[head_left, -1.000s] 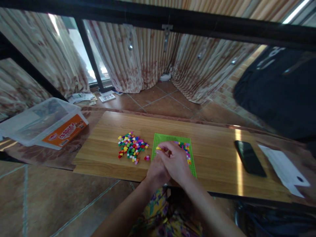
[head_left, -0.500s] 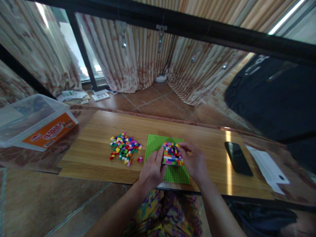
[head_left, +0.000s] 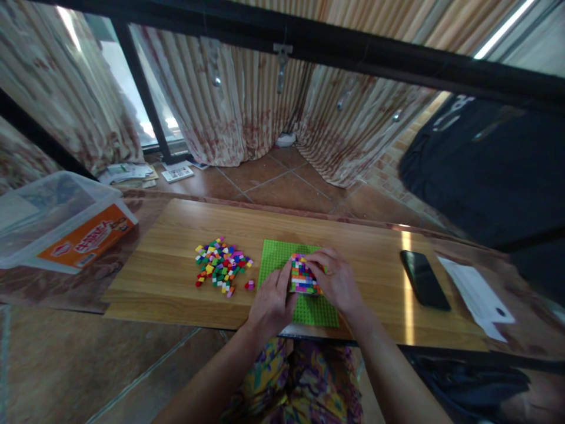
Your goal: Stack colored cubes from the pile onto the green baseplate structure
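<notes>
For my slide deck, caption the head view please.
Both hands, left hand and right hand, grip a multicoloured brick block over a green baseplate.

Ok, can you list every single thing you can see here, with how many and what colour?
block patch: one, many colours, on the green plate, between both hands
green plate: one, green, flat on the table, in the middle
loose blocks: a pile, too many to count, mixed colours, left of the plate
table: one, light wood
phone: one, black, flat on the table, to the right
paper: one sheet, white, right of the phone
plastic box: one, clear with an orange label, far left
curtains: beige with reddish pattern, behind the table
dark bag: one, black, upper right
papers on floor: a few, whitish, by the window
left hand: one, touching the patch's left edge
right hand: one, gripping the patch's right side
</notes>
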`<state>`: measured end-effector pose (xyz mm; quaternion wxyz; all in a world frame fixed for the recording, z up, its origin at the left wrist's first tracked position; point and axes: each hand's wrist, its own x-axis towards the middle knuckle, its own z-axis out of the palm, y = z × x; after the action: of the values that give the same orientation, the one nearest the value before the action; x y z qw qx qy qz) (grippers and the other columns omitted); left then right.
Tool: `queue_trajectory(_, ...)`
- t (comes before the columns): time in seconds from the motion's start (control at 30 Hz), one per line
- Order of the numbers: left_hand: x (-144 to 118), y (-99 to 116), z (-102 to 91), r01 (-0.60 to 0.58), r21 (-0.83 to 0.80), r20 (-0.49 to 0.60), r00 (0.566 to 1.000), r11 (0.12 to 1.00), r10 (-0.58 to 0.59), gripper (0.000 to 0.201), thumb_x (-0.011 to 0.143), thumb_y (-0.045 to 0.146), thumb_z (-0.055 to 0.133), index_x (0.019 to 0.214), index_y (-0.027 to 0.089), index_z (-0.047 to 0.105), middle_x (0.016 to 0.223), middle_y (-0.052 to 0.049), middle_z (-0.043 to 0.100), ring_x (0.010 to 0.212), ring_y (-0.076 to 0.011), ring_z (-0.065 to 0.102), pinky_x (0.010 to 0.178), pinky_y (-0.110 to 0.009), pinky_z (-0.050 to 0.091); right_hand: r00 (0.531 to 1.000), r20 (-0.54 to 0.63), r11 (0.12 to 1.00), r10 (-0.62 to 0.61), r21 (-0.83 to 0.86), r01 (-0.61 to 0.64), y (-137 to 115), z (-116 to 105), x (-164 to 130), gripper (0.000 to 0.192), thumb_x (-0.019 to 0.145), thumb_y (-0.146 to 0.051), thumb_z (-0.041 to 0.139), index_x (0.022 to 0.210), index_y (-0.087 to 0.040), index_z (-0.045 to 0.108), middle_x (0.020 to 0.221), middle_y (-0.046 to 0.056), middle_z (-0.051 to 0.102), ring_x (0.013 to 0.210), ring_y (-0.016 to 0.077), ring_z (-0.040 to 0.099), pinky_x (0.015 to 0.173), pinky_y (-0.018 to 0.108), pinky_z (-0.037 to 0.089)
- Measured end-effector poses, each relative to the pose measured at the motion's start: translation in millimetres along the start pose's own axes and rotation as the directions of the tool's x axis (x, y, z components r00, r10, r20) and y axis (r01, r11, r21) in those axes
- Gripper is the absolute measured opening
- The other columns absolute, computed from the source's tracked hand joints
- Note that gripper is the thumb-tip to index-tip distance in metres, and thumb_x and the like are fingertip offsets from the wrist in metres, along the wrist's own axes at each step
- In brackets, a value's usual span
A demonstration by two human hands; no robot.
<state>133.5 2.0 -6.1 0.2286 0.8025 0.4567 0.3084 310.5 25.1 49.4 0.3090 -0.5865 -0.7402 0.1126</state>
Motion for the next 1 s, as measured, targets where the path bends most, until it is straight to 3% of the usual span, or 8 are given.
queue_trajectory(0.3,0,0,0.3,0.008,-0.010,0.006,1.000,1.000,-0.008,0.066,0.088,0.024,0.052,0.148,0.014,0.025,0.121,-0.014,0.056,0.110,-0.0257,0.054,0.096,-0.041,0.047,0.995,-0.103,0.999,0.001,-0.036,-0.005,9,8,-6,0.020,0.091,-0.030,0.055,0.089,-0.025,0.074,0.093,0.006,0.064,0.089,0.0199,0.058,0.081,0.035,0.048)
queue_trajectory(0.7,0,0,0.4,0.029,-0.027,0.024,0.999,0.999,-0.028,0.068,0.088,0.024,0.052,0.148,0.013,0.025,0.123,-0.014,0.055,0.112,-0.0264,0.052,0.099,-0.042,0.045,0.989,-0.138,0.999,0.045,-0.002,-0.046,7,9,-7,0.019,0.089,-0.032,0.057,0.090,-0.025,0.075,0.096,0.006,0.064,0.090,0.0195,0.060,0.082,0.035,0.049)
queue_trajectory(0.9,1,1,-1.1,0.029,-0.049,0.016,0.999,0.998,-0.029,0.065,0.088,0.024,0.053,0.147,0.016,0.028,0.121,-0.013,0.056,0.112,-0.0263,0.053,0.098,-0.042,0.046,0.951,-0.268,0.985,0.156,0.112,-0.130,9,3,-4,0.025,0.088,-0.037,0.055,0.096,-0.021,0.072,0.098,0.008,0.066,0.094,0.0212,0.061,0.087,0.038,0.048)
queue_trajectory(1.0,1,1,-0.2,0.029,-0.052,0.005,1.000,0.998,-0.028,0.066,0.087,0.024,0.054,0.147,0.017,0.027,0.121,-0.013,0.056,0.112,-0.0260,0.054,0.098,-0.042,0.046,0.938,-0.239,0.960,0.250,0.185,-0.209,10,4,3,0.031,0.090,-0.042,0.050,0.096,-0.020,0.072,0.099,0.009,0.068,0.095,0.0225,0.061,0.086,0.039,0.048)
